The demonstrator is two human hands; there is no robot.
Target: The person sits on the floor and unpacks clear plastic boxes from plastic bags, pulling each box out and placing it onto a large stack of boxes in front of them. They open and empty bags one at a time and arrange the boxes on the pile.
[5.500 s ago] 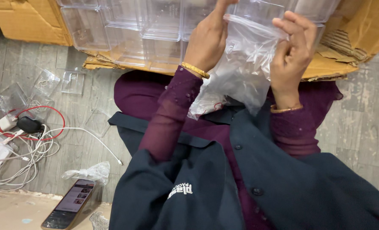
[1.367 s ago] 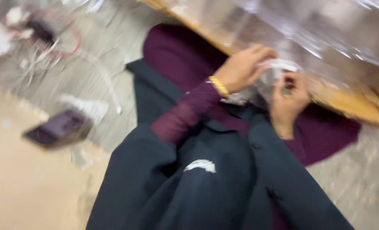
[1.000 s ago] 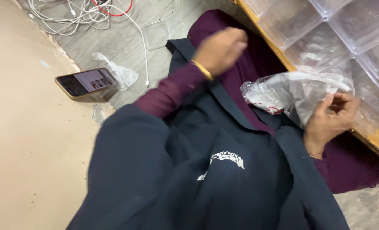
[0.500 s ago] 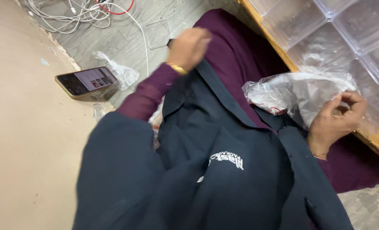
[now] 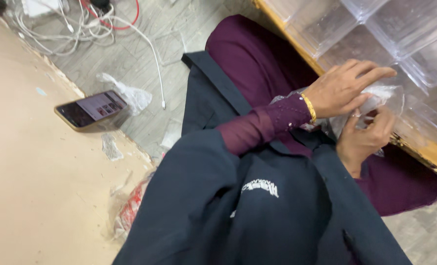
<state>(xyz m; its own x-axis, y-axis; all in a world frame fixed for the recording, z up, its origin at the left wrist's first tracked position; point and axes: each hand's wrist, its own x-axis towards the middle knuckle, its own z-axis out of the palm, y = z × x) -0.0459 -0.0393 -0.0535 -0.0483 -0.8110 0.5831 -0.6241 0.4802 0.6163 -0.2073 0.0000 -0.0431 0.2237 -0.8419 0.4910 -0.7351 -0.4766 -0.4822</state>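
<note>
Both hands meet on a crumpled clear plastic bag [image 5: 375,95] held over the lap, just in front of the cardboard box edge [image 5: 424,152]. The left hand [image 5: 348,88] lies on top of the bag with its fingers stretched out and pressed flat against the plastic; a gold bangle [image 5: 309,107] sits at its wrist, above a maroon sleeve [image 5: 262,128]. The right hand [image 5: 363,140] comes up from below, its fingers curled and pinching the lower part of the bag against the left hand.

Beyond the hands, clear plastic containers [image 5: 366,34] fill the box in rows, up to its near edge. A dark jacket [image 5: 258,206] with a small white print covers the lap, over maroon cloth [image 5: 248,54].

On the grey floor [image 5: 179,44] to the left, a phone [image 5: 92,109] with a lit screen leans at the edge of a tan board [image 5: 27,167], beside another scrap of clear plastic [image 5: 130,95]. White and red cables [image 5: 95,24] lie tangled at the far left corner of the floor.
</note>
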